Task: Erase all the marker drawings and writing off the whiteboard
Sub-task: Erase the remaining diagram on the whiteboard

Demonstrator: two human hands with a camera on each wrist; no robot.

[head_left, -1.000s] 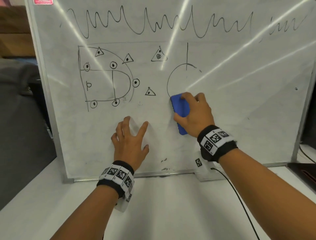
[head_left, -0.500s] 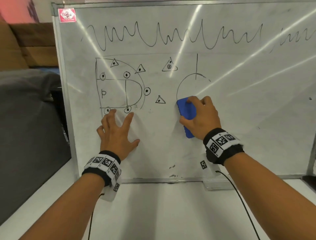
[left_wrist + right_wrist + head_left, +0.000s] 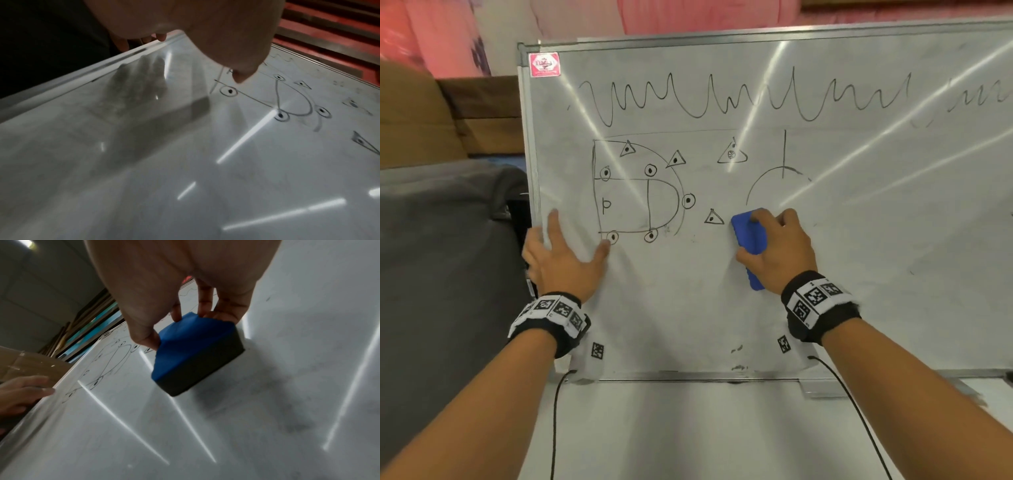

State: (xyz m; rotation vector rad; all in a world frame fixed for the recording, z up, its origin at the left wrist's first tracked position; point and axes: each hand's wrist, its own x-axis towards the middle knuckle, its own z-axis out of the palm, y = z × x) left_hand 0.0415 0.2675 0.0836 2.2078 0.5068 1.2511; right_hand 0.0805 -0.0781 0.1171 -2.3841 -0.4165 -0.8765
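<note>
The whiteboard (image 3: 859, 246) stands upright on a white table. It carries a black wavy line (image 3: 722, 102) along the top, a court-like diagram (image 3: 640, 202) with dotted circles and triangles, and a half circle (image 3: 767, 178) under a vertical stroke. My right hand (image 3: 780, 250) grips the blue eraser (image 3: 749, 240), whose dark pad lies against the board just below the half circle's left end and right of a small triangle (image 3: 714, 218). From the right wrist the eraser (image 3: 191, 353) shows pinched between thumb and fingers. My left hand (image 3: 561, 253) lies spread over the board's left edge, thumb near the lowest-left dotted circle.
A grey cushioned seat (image 3: 441, 267) sits left of the board. White table (image 3: 688, 431) lies in front, crossed by two black wrist cables (image 3: 554, 411). A red sticker (image 3: 544, 64) marks the board's top-left corner. Pink cloth and brown boxes stand behind.
My left hand has slid left across the board, from its lower middle to the left edge. The right hand and eraser stay below the half circle. The view now reaches the board's top-left corner.
</note>
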